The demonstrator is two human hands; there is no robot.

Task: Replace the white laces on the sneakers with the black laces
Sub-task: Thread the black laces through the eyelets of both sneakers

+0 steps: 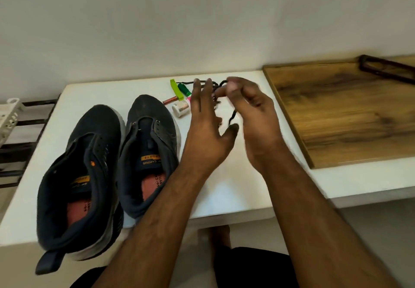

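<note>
At the far left a white basket is seen beside the white table. On the table two dark sneakers are stood side by side, heels toward the viewer; no laces are seen in their eyelets, so the white laces are judged already removed and are not in view. Beyond the toes a few small items are laid: a green clip, a small white jar. The left hand is held open with fingers straight and spread, gripping nothing that can be made out. The black laces are bunched behind the hands, and a strand is pinched by the curled fingers of the right hand. A wooden board is laid at the right. Threading of both shoes is judged still to be done.
</note>
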